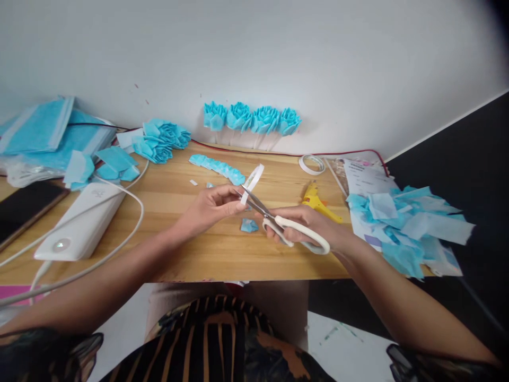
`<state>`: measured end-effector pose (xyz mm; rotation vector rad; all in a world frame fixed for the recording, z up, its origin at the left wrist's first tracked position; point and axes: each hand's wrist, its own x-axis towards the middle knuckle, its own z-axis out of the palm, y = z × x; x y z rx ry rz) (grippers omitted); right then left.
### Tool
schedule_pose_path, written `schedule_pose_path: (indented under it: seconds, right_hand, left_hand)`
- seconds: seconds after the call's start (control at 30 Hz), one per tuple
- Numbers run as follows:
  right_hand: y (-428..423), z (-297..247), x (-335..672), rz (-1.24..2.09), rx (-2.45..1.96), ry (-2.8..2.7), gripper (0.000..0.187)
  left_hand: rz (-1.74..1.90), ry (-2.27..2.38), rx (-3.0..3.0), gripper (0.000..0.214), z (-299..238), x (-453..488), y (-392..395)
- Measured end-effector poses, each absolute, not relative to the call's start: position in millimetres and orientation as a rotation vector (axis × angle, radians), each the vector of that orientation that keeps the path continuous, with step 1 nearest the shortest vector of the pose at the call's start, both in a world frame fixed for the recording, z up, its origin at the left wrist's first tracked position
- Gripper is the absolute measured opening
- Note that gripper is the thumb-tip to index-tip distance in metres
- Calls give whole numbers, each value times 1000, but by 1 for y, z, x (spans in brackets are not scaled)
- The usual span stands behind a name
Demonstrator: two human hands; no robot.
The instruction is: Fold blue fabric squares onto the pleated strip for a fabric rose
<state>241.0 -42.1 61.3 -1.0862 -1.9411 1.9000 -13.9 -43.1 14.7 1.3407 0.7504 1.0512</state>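
My left hand pinches a narrow roll of white tape, held on edge above the table. In my right hand is a pair of scissors with white handles, my fingers through the loops. Its blades are apart and reach the tape beside my left fingertips; whether they touch it I cannot tell. Beneath the hands lies a small folded blue piece. Just behind them stretches a row of overlapping light-blue petals.
Several blue fabric roses lean on the wall, and more roses lie left. A second tape roll and yellow glue gun sit right, near blue scraps. Leftward are a power bank, cable, phone and masks.
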Motion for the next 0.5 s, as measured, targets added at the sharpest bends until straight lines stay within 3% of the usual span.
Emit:
schedule_pose_path:
  seconds: [0.37, 0.5]
  right_hand:
    - [-37, 62, 235, 1884, -1003, -1925, 51]
    - [-37, 57, 236, 1910, -996, -1848, 56]
  left_hand:
    - [1012, 701, 1322, 25, 12, -12, -44]
    - [1015, 718, 1330, 22, 11, -12, -44]
